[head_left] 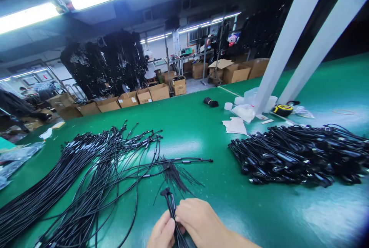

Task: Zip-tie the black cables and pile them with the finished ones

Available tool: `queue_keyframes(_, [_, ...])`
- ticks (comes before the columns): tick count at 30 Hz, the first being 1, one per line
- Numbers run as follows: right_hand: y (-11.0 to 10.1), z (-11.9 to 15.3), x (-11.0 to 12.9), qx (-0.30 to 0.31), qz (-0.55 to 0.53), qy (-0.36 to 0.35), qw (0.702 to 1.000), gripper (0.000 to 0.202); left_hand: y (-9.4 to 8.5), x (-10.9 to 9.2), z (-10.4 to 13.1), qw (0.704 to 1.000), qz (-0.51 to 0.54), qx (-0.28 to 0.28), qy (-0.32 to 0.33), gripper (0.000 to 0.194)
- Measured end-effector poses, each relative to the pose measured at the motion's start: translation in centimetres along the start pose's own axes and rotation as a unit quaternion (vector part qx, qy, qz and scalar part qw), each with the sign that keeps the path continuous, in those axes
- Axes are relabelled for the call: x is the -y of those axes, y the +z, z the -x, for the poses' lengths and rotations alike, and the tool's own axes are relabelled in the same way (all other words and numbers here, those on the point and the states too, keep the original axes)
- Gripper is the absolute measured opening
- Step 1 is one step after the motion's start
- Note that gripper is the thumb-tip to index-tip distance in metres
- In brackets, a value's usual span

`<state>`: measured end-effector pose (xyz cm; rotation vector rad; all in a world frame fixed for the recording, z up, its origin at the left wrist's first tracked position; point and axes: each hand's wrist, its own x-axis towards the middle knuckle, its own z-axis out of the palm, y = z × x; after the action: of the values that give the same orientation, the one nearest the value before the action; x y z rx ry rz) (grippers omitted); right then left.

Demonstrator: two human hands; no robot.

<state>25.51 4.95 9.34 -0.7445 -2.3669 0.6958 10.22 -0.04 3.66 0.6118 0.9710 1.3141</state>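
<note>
Near the bottom centre, my left hand (163, 229) is closed around a small bundle of black cables (170, 204), its connector ends pointing up. My right hand (198, 217) pinches the same bundle from the right, its fingertips partly hidden. Just beyond the hands lies a loose bunch of thin black ties (174, 173). Long black cables (54, 171) spread over the left of the green table (276, 217). A thick pile of coiled black cables (294, 156) lies on the right.
Two white posts (291, 37) rise from the table at the right, beside a yellow tape measure (283, 110), plastic bags (245, 112) and a torn white paper (235, 125). Farther back lies a small black tied bundle (210, 102). Cardboard boxes (159, 92) stand beyond the far edge.
</note>
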Motion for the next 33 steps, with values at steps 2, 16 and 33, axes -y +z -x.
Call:
queue_keyframes(2, [0.2,0.0,0.2,-0.003,-0.087,0.04,0.995,0.029,0.5,-0.2,0.3,0.999,-0.031,-0.017,0.007,0.052])
queue_keyframes(16, [-2.9,0.3,0.7,0.007,-0.266,0.239,0.934,0.024,3.1,-2.5,0.5,0.996,-0.04,-0.046,0.058,0.045])
queue_keyframes(33, [-5.5,-1.6,-0.4,0.019,-0.084,-0.119,0.989,0.027,2.8,-2.4,0.7,0.983,-0.111,0.111,-0.093,0.061])
